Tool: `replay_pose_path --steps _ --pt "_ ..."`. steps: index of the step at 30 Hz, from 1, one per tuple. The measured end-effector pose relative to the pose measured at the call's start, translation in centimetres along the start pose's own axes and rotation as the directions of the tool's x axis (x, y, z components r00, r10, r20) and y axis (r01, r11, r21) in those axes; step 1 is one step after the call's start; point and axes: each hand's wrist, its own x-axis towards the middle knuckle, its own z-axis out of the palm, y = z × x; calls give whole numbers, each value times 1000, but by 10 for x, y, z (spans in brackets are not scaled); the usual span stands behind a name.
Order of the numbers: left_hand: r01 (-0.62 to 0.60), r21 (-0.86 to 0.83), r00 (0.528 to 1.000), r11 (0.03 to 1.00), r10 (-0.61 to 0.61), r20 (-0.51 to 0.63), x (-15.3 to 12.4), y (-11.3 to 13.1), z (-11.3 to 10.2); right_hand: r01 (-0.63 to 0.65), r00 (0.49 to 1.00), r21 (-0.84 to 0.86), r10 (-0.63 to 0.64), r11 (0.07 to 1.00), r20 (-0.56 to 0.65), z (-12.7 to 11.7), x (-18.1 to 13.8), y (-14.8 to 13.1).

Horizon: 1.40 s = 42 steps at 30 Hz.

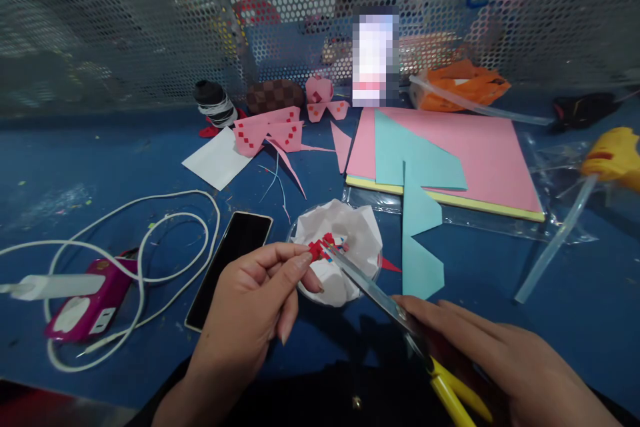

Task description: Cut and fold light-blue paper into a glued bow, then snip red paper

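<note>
My left hand (265, 293) is closed in a pinch on a small piece of red paper (316, 251), mostly hidden by the fingertips. In my right hand (480, 340) is a pair of scissors (370, 290) with yellow handles; its blade tips reach close to the red paper. Below them sits a bowl lined with crumpled white paper (367, 233), with small red, blue and white paper bits inside. A red paper point (391, 265) shows beside the bowl's right rim. A notched light-blue paper cutout (420, 247) lies just right of the bowl.
Stacked coloured paper (490, 160) lies behind the cutout. Pink paper butterfly shapes (267, 130) and a white sheet (219, 159) are behind the bowl. A phone (230, 263), white cable (175, 195) and magenta device (93, 300) are left; a yellow glue gun (611, 153) is right.
</note>
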Motion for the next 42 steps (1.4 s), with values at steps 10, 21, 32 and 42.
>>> replay_pose_path --steps 10,21,32,42 --pt "20 110 1000 994 -22 21 -1 -3 2 -15 998 18 14 1000 67 0 2 -1" --pt "16 65 998 998 -19 53 1 -7 -1 -36 993 85 26 996 116 -3 5 -3" --pt "16 78 997 997 -22 76 1 -5 -1 -11 997 34 8 999 80 -1 4 -1" --pt "22 39 994 999 -26 107 3 -4 -2 5 997 23 -7 1000 80 0 1 1"
